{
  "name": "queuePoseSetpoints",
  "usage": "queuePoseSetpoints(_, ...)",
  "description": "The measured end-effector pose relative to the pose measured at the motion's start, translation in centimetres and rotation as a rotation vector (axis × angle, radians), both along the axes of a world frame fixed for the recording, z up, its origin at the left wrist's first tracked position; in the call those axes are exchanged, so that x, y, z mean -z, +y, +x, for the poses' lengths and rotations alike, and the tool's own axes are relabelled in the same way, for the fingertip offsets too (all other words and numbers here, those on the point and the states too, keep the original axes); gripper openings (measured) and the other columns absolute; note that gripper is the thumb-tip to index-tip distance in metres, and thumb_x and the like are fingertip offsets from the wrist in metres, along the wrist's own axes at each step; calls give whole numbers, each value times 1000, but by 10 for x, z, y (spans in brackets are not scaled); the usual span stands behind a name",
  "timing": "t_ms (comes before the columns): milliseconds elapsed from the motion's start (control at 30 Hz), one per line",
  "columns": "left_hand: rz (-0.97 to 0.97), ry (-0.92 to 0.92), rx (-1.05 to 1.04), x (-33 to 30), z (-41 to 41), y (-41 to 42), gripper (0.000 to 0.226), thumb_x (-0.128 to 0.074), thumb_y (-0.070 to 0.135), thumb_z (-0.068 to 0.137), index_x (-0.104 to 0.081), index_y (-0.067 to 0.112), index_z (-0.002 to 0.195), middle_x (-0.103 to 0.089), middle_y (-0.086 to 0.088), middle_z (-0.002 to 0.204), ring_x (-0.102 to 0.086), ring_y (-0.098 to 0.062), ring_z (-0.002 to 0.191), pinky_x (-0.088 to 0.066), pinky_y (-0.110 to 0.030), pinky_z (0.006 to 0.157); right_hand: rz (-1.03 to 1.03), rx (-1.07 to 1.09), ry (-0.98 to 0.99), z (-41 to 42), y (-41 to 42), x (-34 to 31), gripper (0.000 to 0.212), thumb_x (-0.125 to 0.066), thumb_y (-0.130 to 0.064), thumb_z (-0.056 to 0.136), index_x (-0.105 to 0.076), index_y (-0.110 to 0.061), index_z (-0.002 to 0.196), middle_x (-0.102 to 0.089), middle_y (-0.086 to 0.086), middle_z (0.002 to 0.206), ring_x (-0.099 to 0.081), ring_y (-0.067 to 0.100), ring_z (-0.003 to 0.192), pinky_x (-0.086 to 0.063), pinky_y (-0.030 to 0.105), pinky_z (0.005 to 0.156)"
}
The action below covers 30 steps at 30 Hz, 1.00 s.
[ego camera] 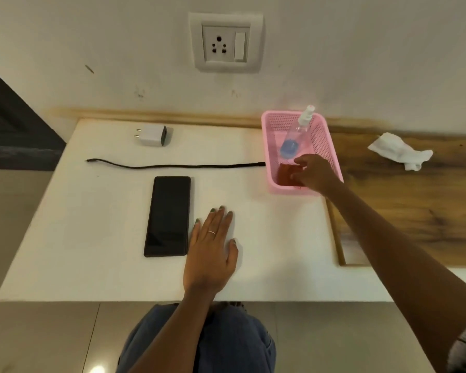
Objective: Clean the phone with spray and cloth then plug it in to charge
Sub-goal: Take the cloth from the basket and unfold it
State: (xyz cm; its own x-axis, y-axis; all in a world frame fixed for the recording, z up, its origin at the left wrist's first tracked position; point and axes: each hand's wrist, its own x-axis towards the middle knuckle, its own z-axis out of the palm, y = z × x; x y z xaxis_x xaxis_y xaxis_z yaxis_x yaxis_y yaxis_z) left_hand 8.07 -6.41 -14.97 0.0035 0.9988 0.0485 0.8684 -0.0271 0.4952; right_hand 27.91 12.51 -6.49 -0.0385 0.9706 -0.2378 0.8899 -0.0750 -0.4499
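Handling notes: phone, cloth and spray before cleaning

Charger adapter (153,135) lies on its side at the far left of the white board (92,238), pins pointing left; small, rigid, likely light. Black cable (172,165) runs nearly straight across the board just beyond the phone, limp, best taken at an end plug.

Phone (168,216) lies flat, dark glass up, left of centre, well inside the board edges. Judged stiff, smooth, slippery and breakable; grip by the 2 long edges, not the face.

Left hand (213,246) rests palm down, fingers spread flat on the board just right of the phone, holding nothing.

Pink mesh basket (331,157) sits at the board's far right corner. Spray bottle (296,133) leans inside it, nozzle toward the wall; clear plastic, light, take around the body. Red-brown cloth (285,175) lies on the basket floor: soft, pinch anywhere.

Right hand (314,172) reaches into the basket, fingers curled down at the cloth; whether it has closed on it I cannot tell.

Room: bare board lies around the phone. Near edge drops to the floor. Wall socket (225,41) is above. Crumpled white tissue (400,150) lies on the wooden top (414,211) at right.
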Motion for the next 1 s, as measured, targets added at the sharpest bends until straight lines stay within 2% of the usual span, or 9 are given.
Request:
queuePoseSetpoints(67, -2, -7, -4, 1, 0, 0, 57, -26, 40, 95, -25, 23, 150, -24, 3, 157, -16, -14, 146, -17, -45, 119, -18, 33, 1, -5, 6, 4, 42, -67, -11, 83, -55, -4, 123, -60, 14, 123, -56, 29, 109, -42, 34, 95)
queuePoseSetpoints(200, -9, -19, -3, 2, 1, 1, 57, -26, 40, 95, -24, 25, 150, -23, 4, 157, -15, -13, 146, -17, -45, 119, -37, 66, -48, -6, 12, 7, 27, -69, -14, 81, -64, -2, 105, -67, 15, 106, -61, 27, 93, -47, 33, 88)
queuePoseSetpoints(333, -9, -29, -9, 2, 0, 0, 57, -23, 41, 95, -24, 25, 150, -23, 4, 157, -15, -13, 146, -15, -44, 119, 35, 66, -52, -4, 6, 2, 25, -70, -15, 79, -67, 0, 98, -68, 16, 99, -60, 26, 85, -41, 27, 74)
queuePoseSetpoints(500, -12, -22, -9, 2, 0, 0, 58, -23, 42, 95, -22, 24, 150, -21, 5, 158, -11, -11, 147, -14, -43, 120, 181, 151, 325, -7, -11, -27, 20, -70, -13, 77, -65, -6, 95, -68, 12, 94, -57, 17, 78, -43, 21, 66)
queuePoseSetpoints(600, -3, -21, -6, 1, 0, -1, 59, -24, 44, 96, -23, 23, 150, -20, 5, 158, -11, -11, 147, -14, -42, 120, 198, 109, 554, -17, -36, -49, 12, -69, -13, 79, -63, -10, 89, -68, 14, 89, -63, 26, 77, -53, 33, 72)
queuePoseSetpoints(667, 8, -35, -17, -1, 0, -1, 61, -26, 47, 95, -23, 21, 150, -20, 3, 158, -11, -14, 147, -14, -41, 120, 155, 43, 630, -25, -57, -57, 9, -69, -12, 81, -64, -9, 87, -67, 13, 81, -62, 24, 72, -52, 35, 69)
queuePoseSetpoints(767, 14, -65, -48, -2, 1, -1, 68, -27, 55, 93, -16, 21, 151, -16, 2, 159, -9, -17, 148, -11, -39, 120, -10, -67, 579, -39, -85, -45, 6, -68, -11, 81, -66, -9, 87, -65, 8, 74, -59, 18, 66, -51, 32, 62)
queuePoseSetpoints(900, 22, -85, -46, -3, 2, 0, 78, -19, 67, 89, -12, 21, 152, -15, 2, 159, -9, -17, 148, -10, -39, 120, -277, -114, 429, -55, -111, -2, 15, -59, -11, 87, -65, -9, 101, -66, 6, 93, -61, 22, 87, -51, 30, 75)
queuePoseSetpoints(1000, 32, -100, -33, -2, 2, 0, 81, -19, 70, 87, -15, 21, 151, -19, 1, 159, -12, -19, 147, -12, -42, 120, -268, -118, 335, -64, -120, 20, 25, -49, -6, 91, -63, -8, 112, -64, 8, 109, -58, 22, 100, -47, 28, 86)
